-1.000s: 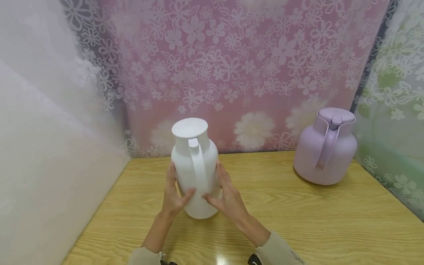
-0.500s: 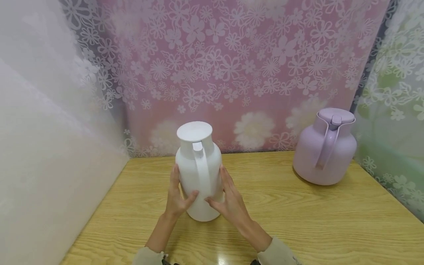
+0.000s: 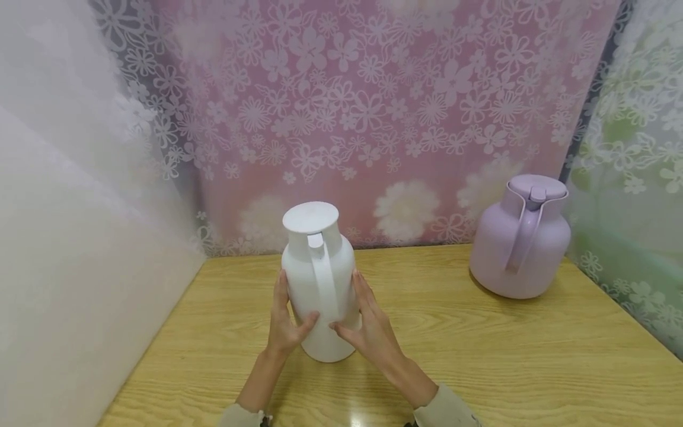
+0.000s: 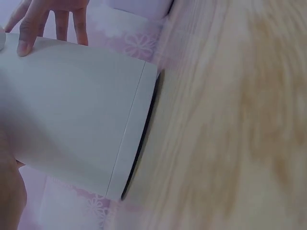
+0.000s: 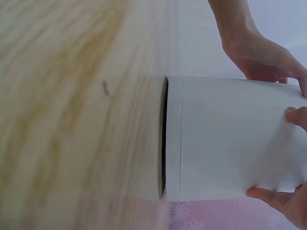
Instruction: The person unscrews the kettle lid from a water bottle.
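Observation:
A white thermos jug with a flat round lid stands upright, its handle turned toward me. My left hand grips its left side, thumb near the foot of the handle. On the opposite side my right hand holds the body, fingers along the flank and thumb on the front. The left wrist view shows the jug's base at the wooden tabletop, a thin dark line beneath; whether it bears fully on the wood I cannot tell. In the right wrist view both thumbs and parts of both hands lie against the white body.
A light purple thermos jug stands at the back right of the wooden table. A pink flowered curtain hangs behind; a pale wall panel borders the left and a flowered sheet the right.
The white jug has come slightly right and toward me, held between both hands, mostly in the first half second. The view has also shifted a little. Both hands keep their grip.

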The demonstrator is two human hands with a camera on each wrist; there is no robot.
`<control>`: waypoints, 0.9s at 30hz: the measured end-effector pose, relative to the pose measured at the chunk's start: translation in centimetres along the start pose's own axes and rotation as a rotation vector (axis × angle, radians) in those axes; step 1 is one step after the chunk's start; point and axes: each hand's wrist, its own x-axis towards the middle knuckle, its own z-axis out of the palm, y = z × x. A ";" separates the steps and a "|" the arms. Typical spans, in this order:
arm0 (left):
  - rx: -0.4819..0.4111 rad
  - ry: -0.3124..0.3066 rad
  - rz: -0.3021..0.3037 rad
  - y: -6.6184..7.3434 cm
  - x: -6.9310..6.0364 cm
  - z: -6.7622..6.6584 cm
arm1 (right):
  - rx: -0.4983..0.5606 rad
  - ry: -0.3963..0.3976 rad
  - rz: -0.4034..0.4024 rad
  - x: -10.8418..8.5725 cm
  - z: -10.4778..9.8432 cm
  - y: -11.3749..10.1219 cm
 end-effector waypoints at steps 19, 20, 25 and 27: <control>0.061 -0.010 -0.007 0.0 0.0 0.2 | 0.029 -0.003 0.009 -0.1 0.0 0.6; 0.066 -0.011 -0.008 0.0 0.0 0.2 | 0.029 -0.004 0.011 -0.1 0.0 0.6; 0.089 -0.008 -0.002 -0.1 -0.1 0.1 | 0.030 -0.018 0.030 -0.2 0.0 0.6; 0.079 -0.005 0.002 -0.1 -0.2 0.2 | 0.041 -0.024 0.054 -0.2 -0.1 0.7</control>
